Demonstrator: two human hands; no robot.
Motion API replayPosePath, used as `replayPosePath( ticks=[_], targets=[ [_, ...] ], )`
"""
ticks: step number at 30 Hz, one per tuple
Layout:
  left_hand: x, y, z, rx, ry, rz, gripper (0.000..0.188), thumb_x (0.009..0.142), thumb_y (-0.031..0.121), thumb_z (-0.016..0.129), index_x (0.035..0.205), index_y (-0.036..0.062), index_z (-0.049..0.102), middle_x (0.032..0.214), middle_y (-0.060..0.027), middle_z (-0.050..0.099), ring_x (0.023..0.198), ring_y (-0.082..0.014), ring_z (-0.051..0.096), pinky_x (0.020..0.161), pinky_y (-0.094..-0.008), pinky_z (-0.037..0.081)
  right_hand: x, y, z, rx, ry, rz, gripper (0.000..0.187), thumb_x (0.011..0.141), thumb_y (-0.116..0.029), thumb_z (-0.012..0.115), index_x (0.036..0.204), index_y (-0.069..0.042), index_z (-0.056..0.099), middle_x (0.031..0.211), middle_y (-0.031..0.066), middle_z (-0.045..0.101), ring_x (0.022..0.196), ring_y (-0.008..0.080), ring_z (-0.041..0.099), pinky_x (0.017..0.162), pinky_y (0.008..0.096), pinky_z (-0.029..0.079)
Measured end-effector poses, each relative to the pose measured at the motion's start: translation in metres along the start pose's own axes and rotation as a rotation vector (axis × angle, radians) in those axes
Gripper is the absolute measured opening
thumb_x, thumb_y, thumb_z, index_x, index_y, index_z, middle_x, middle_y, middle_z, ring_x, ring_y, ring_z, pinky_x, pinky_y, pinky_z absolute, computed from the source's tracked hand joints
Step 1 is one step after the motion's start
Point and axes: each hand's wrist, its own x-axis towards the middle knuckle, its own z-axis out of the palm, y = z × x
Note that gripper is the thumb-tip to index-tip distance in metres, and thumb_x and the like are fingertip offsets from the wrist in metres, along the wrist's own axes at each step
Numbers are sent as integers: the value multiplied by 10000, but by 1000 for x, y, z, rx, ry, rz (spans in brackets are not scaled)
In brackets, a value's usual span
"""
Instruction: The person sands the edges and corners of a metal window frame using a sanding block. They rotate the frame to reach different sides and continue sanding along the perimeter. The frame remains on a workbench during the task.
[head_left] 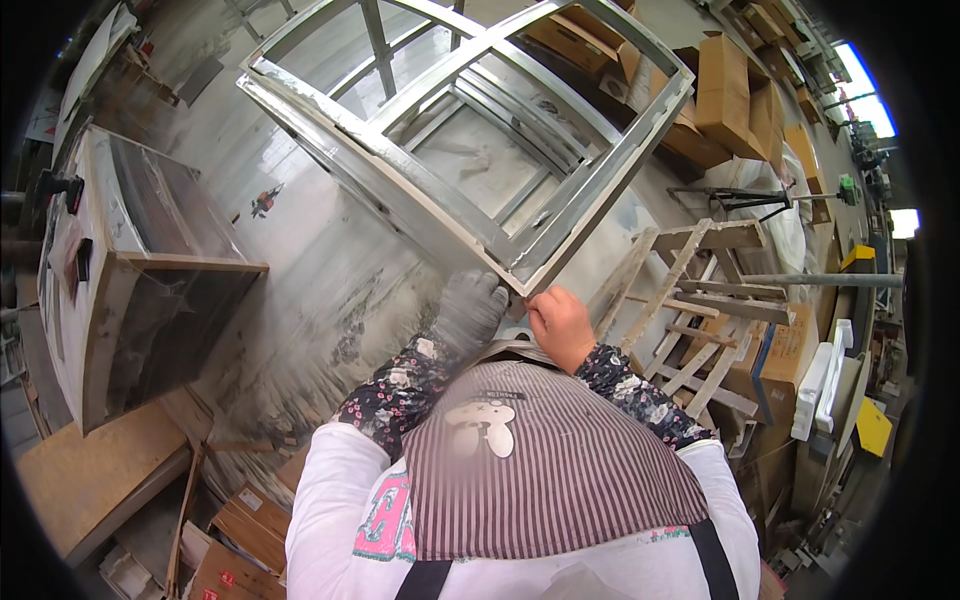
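Note:
A large grey metal frame with crossing bars (497,232) stands in front of me, its nearest corner pointing at my body. Just left of that corner is my left hand (470,312), in a grey dusty glove, its fingers curled in and slightly smeared. My right hand (562,325) is bare and closed, with thumb and bent fingers pressed together at the right side of the same corner. Whatever either hand pinches there is hidden by the fingers and too small to make out. Below both hands hangs my striped apron (560,450); flowered sleeve covers wrap my forearms.
At left stands a box-shaped cabinet (180,290) with dark panels. A wooden ladder-like rack (690,300) is close on my right, near a black tripod (745,198). Cardboard boxes (735,100) pile up at far right. A small tool (265,201) lies on the dusty floor.

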Motion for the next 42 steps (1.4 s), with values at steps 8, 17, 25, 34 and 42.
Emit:
replayPosePath(
  ticks=[8,17,25,34,42],
  targets=[
    [2,0,-6,-30,3,0,159,778,225,706,879,122,640,985,-93,608,929,-298,613,823,-451,500,4,7,-1,96,-45,63,72,810,-13,688,850,-42,636,825,142,580,777,360,613,675,445,514],
    [1,4,-11,-29,-59,-83,141,770,187,709,878,112,658,975,-97,664,921,-324,641,828,-465,511,1,12,0,119,-79,11,76,815,-27,697,866,-47,643,850,144,580,806,368,613,700,456,515],
    [-9,22,-21,-111,-78,-195,215,782,143,692,996,119,691,1012,-111,660,970,-350,635,834,-495,506,-8,6,-7,143,-18,-5,113,806,-10,688,900,-59,648,874,123,595,865,349,607,757,446,513],
    [-14,36,-12,109,-227,-170,370,779,295,713,1071,96,604,934,-119,596,921,-340,603,822,-495,455,11,22,-14,27,34,-168,190,800,0,724,976,-56,683,972,98,640,906,324,609,788,423,513],
    [-14,45,-5,180,-41,-93,222,760,175,655,970,108,627,908,-78,595,887,-284,608,775,-452,478,-7,17,-10,-132,-59,-218,349,784,-52,621,1131,-46,665,1188,108,621,1081,311,592,871,438,485]
  ],
)
